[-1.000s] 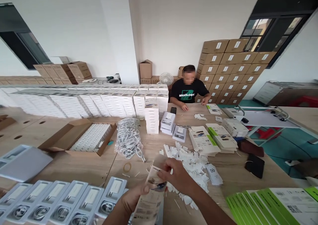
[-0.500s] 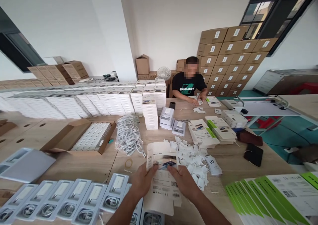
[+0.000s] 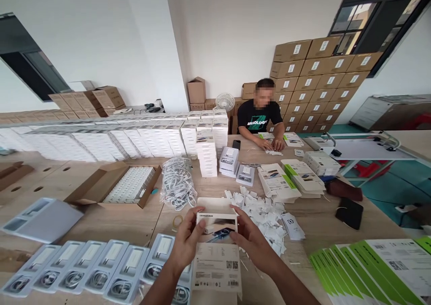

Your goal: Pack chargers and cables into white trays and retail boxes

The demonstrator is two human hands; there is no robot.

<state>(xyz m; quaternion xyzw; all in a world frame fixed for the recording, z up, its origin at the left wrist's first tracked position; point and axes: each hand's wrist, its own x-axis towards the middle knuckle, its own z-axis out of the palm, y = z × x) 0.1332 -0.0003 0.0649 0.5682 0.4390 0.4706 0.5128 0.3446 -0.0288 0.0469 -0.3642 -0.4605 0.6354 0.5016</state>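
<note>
Between my two hands is a white printed cardboard box [image 3: 218, 269], partly unfolded, with a picture panel at its upper part and a long printed panel hanging toward me. My left hand [image 3: 188, 237] grips its left edge, thumb on the front. My right hand [image 3: 247, 235] holds the right edge, its thumb near the picture's corner. Just left of the box, filled plastic trays [image 3: 117, 260] with coiled cables and white chargers stand in a row. Small white paper pieces [image 3: 257, 211] lie heaped beyond my right hand.
Ahead are a bag of white cables [image 3: 178, 181], a carton of white chargers [image 3: 129, 186] and stacked finished boxes [image 3: 206, 154]. Flat green-and-white box sleeves [image 3: 357, 264] lie at right. A co-worker [image 3: 261, 112] sits across the table, hands on small papers.
The box in my hands has folded at the picture panel, its sides now squared and its upper flap tilted back. My hands have shifted outward to its edges.
</note>
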